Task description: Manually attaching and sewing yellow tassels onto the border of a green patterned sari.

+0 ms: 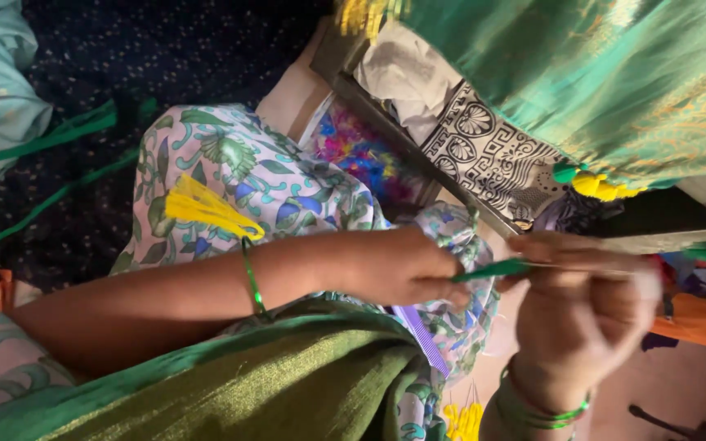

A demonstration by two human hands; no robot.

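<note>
My left hand [402, 268] and right hand [586, 306] both pinch a green thread bundle [496, 269]; my blurred right fingers hide its far end.

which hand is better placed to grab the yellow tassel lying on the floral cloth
Left, probably. The left hand pinches the green strand nearer the tassel, which lies just beyond its forearm. The right hand holds the strand's far end, further away.
</note>
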